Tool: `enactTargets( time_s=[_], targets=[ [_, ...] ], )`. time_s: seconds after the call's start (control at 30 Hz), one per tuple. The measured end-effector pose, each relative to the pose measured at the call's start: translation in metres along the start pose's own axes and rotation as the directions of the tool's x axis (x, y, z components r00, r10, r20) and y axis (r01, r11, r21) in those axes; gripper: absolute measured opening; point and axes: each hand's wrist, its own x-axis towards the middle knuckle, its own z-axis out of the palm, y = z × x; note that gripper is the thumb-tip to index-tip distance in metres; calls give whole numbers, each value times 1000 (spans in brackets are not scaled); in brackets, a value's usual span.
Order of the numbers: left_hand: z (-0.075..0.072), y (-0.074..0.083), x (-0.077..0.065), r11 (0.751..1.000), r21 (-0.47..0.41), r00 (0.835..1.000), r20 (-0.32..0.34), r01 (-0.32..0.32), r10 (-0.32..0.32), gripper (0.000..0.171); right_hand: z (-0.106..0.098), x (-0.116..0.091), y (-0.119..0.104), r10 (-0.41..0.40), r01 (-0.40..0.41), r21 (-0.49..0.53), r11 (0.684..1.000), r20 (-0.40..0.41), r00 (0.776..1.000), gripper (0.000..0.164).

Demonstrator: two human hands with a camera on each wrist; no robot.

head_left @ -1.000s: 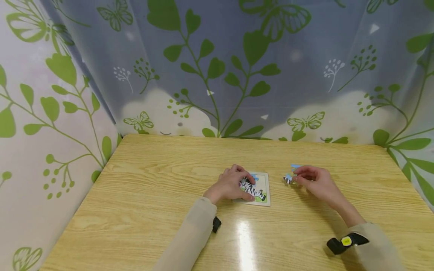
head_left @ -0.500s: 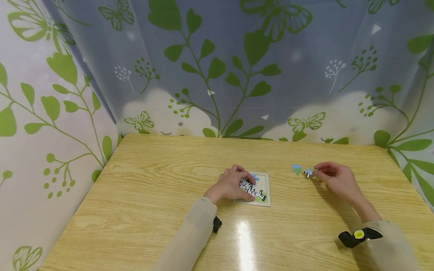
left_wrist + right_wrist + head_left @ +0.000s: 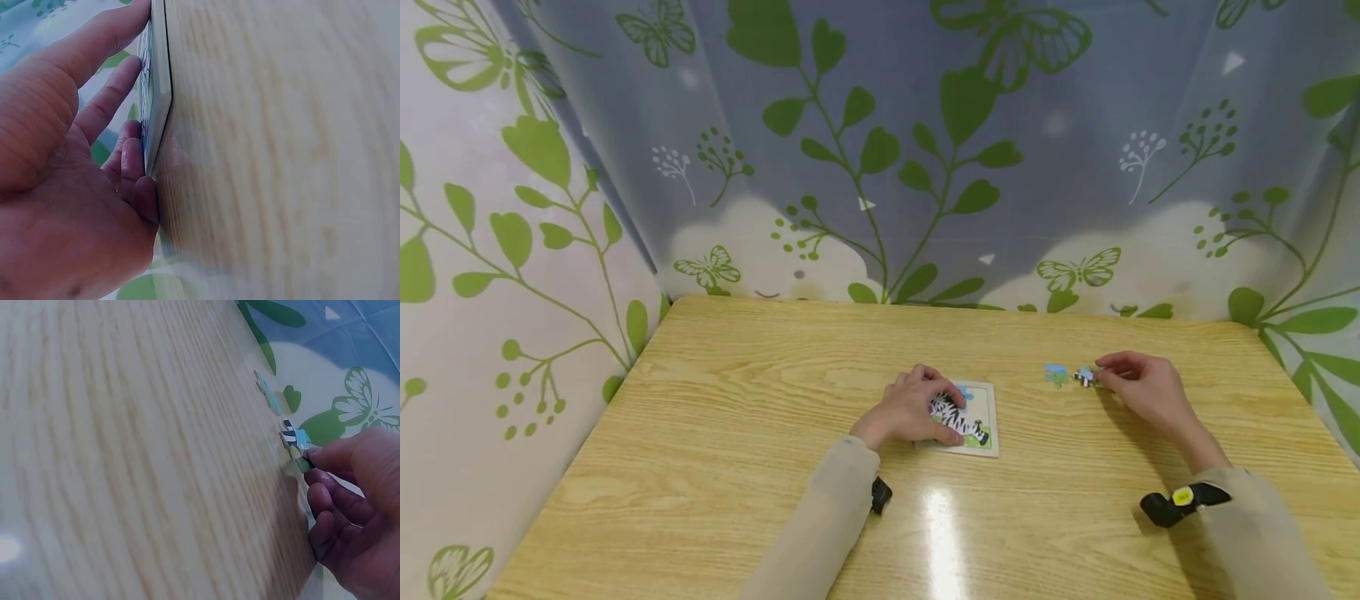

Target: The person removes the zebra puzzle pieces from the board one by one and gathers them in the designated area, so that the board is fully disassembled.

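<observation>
A small square zebra jigsaw puzzle (image 3: pixel 980 417) in a pale frame lies flat on the table. My left hand (image 3: pixel 910 407) rests over its left side, fingers spread and fingertips touching the top, so part of the picture is hidden. In the left wrist view the puzzle's frame edge (image 3: pixel 164 69) shows beside the fingers. To the right, my right hand (image 3: pixel 1150 392) pinches a puzzle piece (image 3: pixel 1084 377) with blue, green and black-and-white patches between thumb and index finger, at the tabletop. Just left of it lies another puzzle piece (image 3: pixel 1056 374), blue and green, touched by neither hand.
The wooden table (image 3: pixel 737 392) ends at the back against a patterned curtain (image 3: pixel 910 167) with leaves and butterflies. A similar curtain (image 3: pixel 490 208) hangs along the left side. Bright glare (image 3: pixel 943 542) lies on the tabletop near the front.
My right hand has moved right with the pinched piece, away from the puzzle, uncovering the other loose piece. Over the last half second it barely shifts. My left hand stays on the puzzle.
</observation>
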Motion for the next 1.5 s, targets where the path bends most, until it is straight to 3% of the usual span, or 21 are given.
enactTargets(
  time_s=[0.33,0.53,0.93,1.5],
  targets=[
    [0,-1,2,1000,5,1000,-4,-8,8,40,-1,-2,-2,-9,9,-5,1000,0,1000,31],
    [0,0,1,1000,0,1000,-4,-1,1,39,3,-14,-16,-78,78,3,997,22,997,29],
    [0,0,2,1000,9,1000,-14,9,-9,37,35,-38,-63,-278,274,66,960,81,957,21],
    [1,1,2,1000,15,1000,-3,25,-25,39,76,-46,-100,-316,286,151,946,250,915,22]
  ],
)
